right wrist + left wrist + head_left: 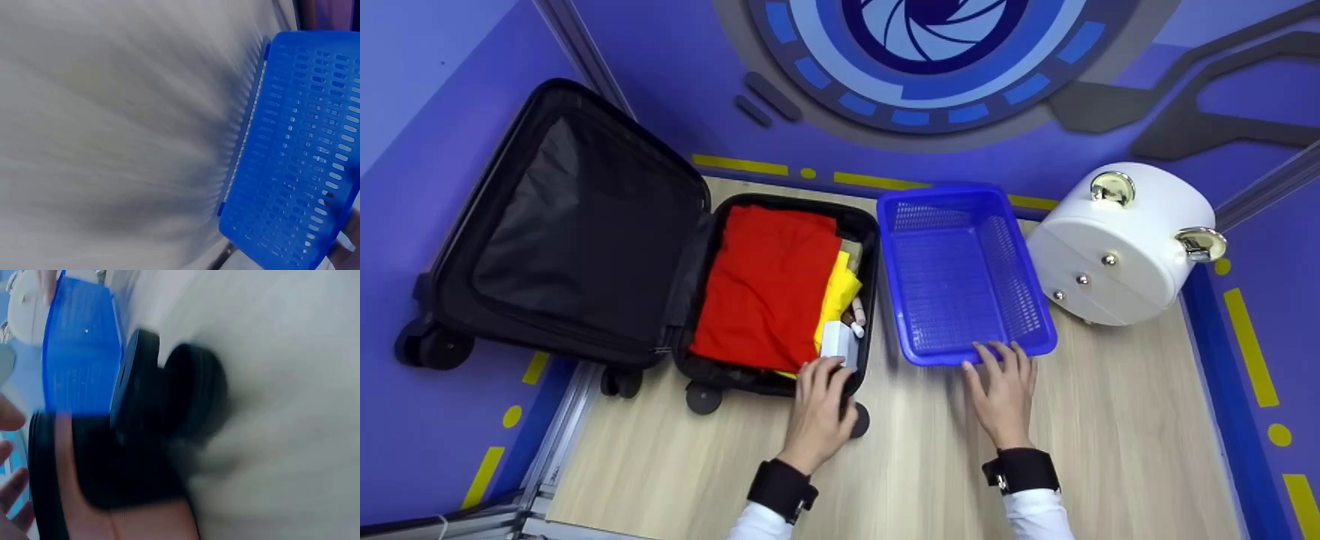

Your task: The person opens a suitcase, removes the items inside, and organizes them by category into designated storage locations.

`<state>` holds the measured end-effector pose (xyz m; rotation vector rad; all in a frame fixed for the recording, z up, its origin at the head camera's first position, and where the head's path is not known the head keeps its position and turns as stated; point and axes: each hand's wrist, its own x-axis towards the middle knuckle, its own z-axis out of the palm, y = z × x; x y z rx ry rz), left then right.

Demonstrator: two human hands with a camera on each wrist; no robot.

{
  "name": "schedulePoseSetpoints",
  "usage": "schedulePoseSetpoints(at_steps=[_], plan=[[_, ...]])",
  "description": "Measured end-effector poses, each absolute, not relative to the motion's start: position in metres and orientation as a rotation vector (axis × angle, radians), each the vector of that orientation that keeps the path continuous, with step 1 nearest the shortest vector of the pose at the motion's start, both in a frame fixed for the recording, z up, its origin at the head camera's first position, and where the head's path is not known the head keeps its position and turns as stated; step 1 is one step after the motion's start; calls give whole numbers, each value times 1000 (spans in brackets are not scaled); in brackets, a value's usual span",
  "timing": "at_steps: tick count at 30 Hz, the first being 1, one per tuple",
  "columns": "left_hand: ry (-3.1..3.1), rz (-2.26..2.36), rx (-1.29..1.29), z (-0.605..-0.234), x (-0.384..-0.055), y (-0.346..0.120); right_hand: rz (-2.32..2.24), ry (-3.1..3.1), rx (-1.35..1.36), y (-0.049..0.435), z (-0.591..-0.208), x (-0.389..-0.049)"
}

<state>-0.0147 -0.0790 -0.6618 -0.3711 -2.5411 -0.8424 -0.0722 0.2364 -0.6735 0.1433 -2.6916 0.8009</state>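
reaching over the near edge of the open suitcase (585,240) with the left hand (819,409), and probably working on the small white box (838,341). finding that box inside the suitcase, lying in the near right corner, just beside the red cloth (765,285) and the yellow cloth (838,291), with small sticks (858,311) lying just past it. for a good job, best going slowly, coming down from above, and pinching the box by its sides, not pushing it under the cloth. best lifting the wrist over the hard rim too, and steering the fingertips around the sticks, not knocking them. maybe wrinkling the red cloth by brushing it, so best staying off it. holding the left hand mostly open, bending the fingers only a little, setting the thumb apart, and hanging right by the box. not being able to tell about a touch there. resting the right hand (1005,394) at the near rim of the blue basket (952,285), just beside the suitcase, and reaching the fingertips over that rim. touching it, but not being able to tell about a firm grip. best pressing lightly there, not tipping the basket.
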Motion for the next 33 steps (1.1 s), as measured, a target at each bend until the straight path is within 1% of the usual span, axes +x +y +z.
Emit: schedulePoseSetpoints(at_steps=[8, 16, 23, 28, 31, 33], plan=[[-2663, -677, -352, -672, -15, -69, 770, -2615, 179, 210, -678, -45], [-2700, -707, -366, -672, -14, -72, 761, -2589, 223, 193, -681, -17], [-2784, -764, -375, -663, -12, -76, 741, -2658, 216, 191, -674, -4], [-2815, -898, -345, -638, -16, -91, 797, -2615, 245, 190, -657, -7], [-2765, -886, -240, -620, -35, -112, 897, -2536, 290, 182, -640, -24], [-2741, -877, -123, -607, -52, -131, 1047, -2513, 315, 172, -626, -40]])
